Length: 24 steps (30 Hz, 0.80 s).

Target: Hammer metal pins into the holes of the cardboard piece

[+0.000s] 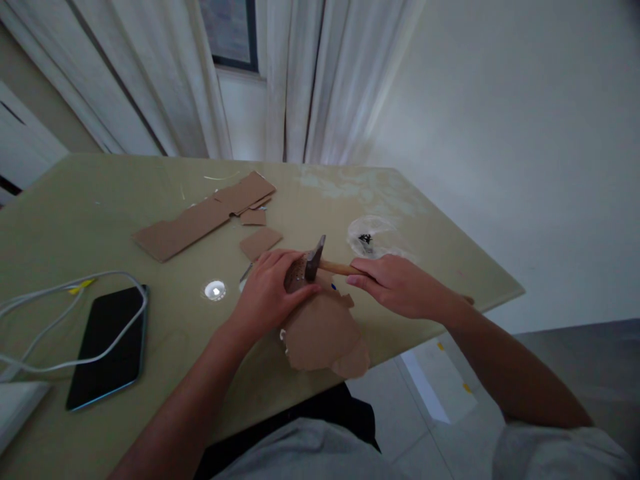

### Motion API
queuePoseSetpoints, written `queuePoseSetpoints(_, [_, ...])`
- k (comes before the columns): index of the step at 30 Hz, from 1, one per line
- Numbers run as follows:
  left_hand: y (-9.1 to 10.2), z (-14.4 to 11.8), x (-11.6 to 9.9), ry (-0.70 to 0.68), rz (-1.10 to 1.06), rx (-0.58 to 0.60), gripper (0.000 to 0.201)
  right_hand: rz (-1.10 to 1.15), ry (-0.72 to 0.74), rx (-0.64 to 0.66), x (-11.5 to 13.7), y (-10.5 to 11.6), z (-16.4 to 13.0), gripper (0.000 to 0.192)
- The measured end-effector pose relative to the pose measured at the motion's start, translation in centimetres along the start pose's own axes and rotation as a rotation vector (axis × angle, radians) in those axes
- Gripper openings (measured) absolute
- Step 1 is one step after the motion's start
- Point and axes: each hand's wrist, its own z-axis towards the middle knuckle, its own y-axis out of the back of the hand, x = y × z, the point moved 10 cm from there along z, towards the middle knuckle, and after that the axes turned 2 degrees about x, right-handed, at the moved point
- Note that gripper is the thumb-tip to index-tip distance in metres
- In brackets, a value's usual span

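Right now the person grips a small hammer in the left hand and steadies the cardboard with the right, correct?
Not quite: the hands are swapped. The head view shows the right hand gripping the hammer, while the left hand steadies the cardboard.

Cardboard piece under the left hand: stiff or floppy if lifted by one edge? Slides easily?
The cardboard piece looks thin and torn-edged, so probably light, flexing somewhat. It overhangs the table edge, likely sliding easily unless the left hand pins it.

Left hand (pixel 270 290) curled palm-down, right hand (pixel 395 285) fisted, forearms converging.
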Motion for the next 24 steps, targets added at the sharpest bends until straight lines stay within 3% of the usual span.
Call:
queuePoseSetpoints(4, [0.1, 0.0, -0.2, -0.002, -0.010, -0.003, 0.050, -0.077, -0.005, 0.006, 0.3, -0.1, 0.1, 0.038])
queuePoseSetpoints(15, [-0.1, -0.2, 0.3, 0.029, -0.027, 0.008, 0.051, 0.002, 0.017, -0.042, -0.1, 0.4, 0.2, 0.038])
queuePoseSetpoints(17, [0.0, -0.2, 0.2, 0.039, -0.058, -0.007, 0.056, 0.112, 0.027, -0.141, -0.6, 1.1, 0.4, 0.040])
queuePoseSetpoints(20, [1.4, -0.2, 0.4, 0.052, -0.154, -0.093, 0.060, 0.368, 0.036, -0.394, -2.3, 2.2, 1.1, 0.051])
queuePoseSetpoints(22, [3.2, -0.3, 1.8, 0.129, -0.210, -0.193, 0.053, 0.532, 0.004, -0.593, -4.2, 2.4, 2.0, 0.055])
queuePoseSetpoints(24, [5.1, -0.8, 4.6, 0.303, -0.200, -0.288, 0.047, 0.710, 0.014, -0.759, -5.8, 2.2, 3.4, 0.056])
